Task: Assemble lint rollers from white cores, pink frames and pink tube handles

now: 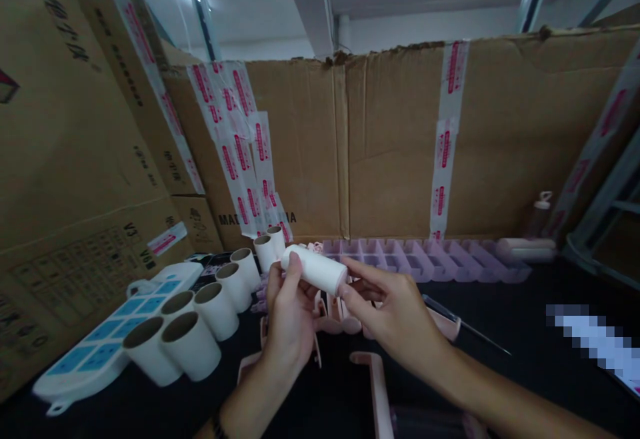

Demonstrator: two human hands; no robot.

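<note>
A white lint-roller roll (316, 270) is held tilted in front of me, its right end lower and pinkish. My left hand (293, 322) wraps round its left part, with the thumb along the top. At the right end, my right hand (395, 306) pinches the roll's pinkish rim between thumb and fingers. Pale pink plastic pieces (336, 319) lie on the table just behind and below the hands, partly hidden by them. Closer to me lies a bent pink handle (379, 389).
Several upright white rolls (191, 346) line the left, beside a long white case with blue rectangles (107, 332). A purple compartment tray (430, 262) runs along the cardboard wall (390, 146). A thin pointed tool (473, 327) lies right; a pink-and-white roller (526, 250) lies at the far right.
</note>
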